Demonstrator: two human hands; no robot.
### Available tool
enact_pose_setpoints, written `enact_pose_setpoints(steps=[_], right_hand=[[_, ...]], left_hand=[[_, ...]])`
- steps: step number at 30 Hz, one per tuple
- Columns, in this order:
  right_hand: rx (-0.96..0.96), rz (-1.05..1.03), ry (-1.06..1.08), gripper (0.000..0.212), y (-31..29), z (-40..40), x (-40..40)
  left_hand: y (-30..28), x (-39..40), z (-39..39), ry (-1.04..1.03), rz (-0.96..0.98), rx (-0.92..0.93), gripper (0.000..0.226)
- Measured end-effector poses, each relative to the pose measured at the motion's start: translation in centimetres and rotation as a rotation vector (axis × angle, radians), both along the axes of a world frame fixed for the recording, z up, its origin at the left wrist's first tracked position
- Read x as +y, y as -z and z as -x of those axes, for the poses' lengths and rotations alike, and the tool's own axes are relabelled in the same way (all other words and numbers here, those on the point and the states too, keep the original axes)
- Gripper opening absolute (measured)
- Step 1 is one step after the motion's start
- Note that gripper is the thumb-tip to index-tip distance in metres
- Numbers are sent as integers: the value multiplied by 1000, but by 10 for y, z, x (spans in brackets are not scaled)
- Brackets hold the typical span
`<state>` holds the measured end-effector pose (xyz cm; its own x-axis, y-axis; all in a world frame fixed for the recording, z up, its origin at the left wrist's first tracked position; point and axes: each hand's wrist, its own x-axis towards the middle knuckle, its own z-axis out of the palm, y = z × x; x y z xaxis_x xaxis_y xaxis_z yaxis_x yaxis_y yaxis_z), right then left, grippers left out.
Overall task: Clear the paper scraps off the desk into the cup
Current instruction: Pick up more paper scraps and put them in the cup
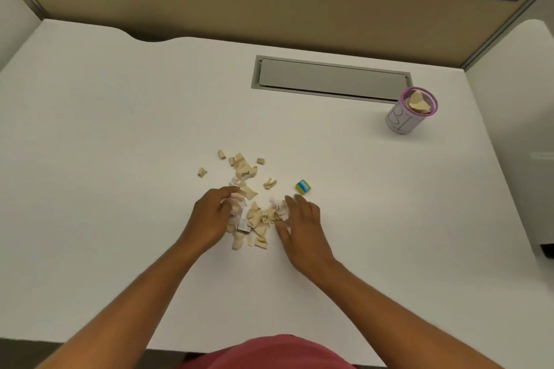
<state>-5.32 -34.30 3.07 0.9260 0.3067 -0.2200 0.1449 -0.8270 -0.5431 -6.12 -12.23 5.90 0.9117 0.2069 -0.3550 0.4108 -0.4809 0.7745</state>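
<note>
Between hands (257, 219) — paper scraps (254, 219)

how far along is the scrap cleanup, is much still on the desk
Partly done. The cup at the far right already holds some scraps. The left hand and right hand are on either side of the main scrap pile, seemingly gathering it. Left: that pile, the loose pieces beyond it. A small eraser lies beside them.

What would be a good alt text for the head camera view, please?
Two bare hands, left hand and right hand, gather a pile of beige paper scraps on a white desk. A pink-rimmed cup already holding scraps stands far right; a small eraser lies nearby.
</note>
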Motion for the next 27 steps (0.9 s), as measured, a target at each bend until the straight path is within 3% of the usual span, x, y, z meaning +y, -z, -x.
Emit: enact_pose_setpoints(steps=[3, 7, 9, 13, 17, 20, 25, 27], right_hand=[[30, -55, 37, 78, -4, -2, 21], [34, 198, -77, 114, -5, -6, 33], [61, 308, -148, 117, -3, -3, 38], [15, 416, -174, 91, 0, 7, 50], [-48, 385, -116, 62, 0, 16, 54], [-70, 310, -68, 46, -3, 18, 53], [-98, 312, -56, 26, 0, 8, 46], [-60, 214, -9, 25, -1, 3, 42]], left_hand=[[4, 25, -2, 172, -189, -44, 49], [8, 47, 1, 574, -437, 109, 101], [13, 45, 2, 689, -513, 87, 107], [23, 33, 0, 633, -472, -32, 75], [34, 26, 5, 532, -390, -134, 39], [38, 26, 7, 528, -452, -157, 21], [42, 30, 9, 463, -464, -204, 19], [40, 28, 9, 408, -441, -209, 17]])
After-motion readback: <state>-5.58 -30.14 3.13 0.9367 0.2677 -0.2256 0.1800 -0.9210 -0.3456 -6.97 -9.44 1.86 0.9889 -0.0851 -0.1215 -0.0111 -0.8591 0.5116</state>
